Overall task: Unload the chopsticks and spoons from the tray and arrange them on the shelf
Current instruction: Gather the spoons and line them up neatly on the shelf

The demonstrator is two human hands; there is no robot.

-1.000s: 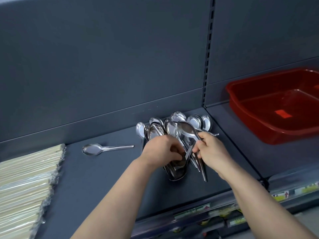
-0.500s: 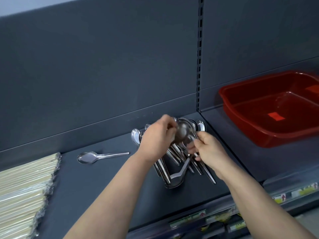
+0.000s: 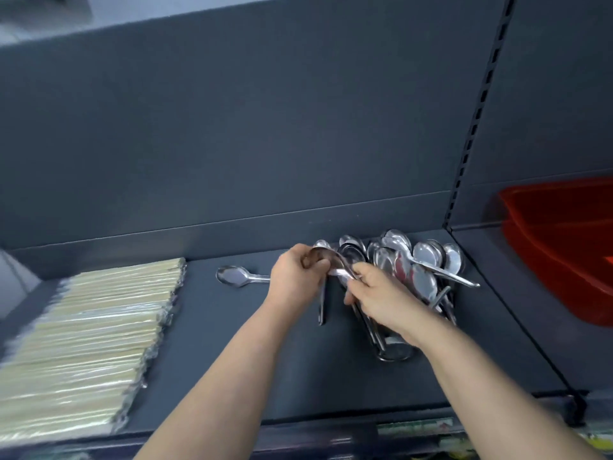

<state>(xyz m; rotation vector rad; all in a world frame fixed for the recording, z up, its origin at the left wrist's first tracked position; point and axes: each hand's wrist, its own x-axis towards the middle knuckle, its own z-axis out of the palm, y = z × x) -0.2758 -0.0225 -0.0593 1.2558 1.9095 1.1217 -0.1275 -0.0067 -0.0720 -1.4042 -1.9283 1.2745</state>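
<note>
1. The left hand (image 3: 293,277), at the centre of the frame, is curled round the bowl of one spoon (image 3: 326,257). The right hand (image 3: 381,298) pinches the handle of the same spoon with bent fingers, so the spoon is held between the two hands.
2. Just right of the hands, a pile (image 3: 416,260) of spoons is seen on the shelf (image 3: 232,343). The bowls are turned toward the back wall (image 3: 265,144). They overlap and cross one another, and one spoon lies over the top with its handle pointing right.
3. A lone spoon (image 3: 234,275) is laid flat just left of the left hand, bowl to the left. The end of its handle is hidden behind that hand.
4. The chopsticks (image 3: 89,333) are stacked in wrapped bundles at the lower left of the frame, side by side and well apart from the spoons.
5. The tray (image 3: 557,247) is seen at the right edge, in the next bay of the shelf. It is cut off by the frame, and no cutlery shows in the visible part.
6. The unloading is judged done or nearly so, though part of the tray cannot be checked.
7. The chopsticks appear to be arranged already. The spoons are judged to be the work left: only one is laid out alone, one is in hand, and the pile is not yet put in order.
</note>
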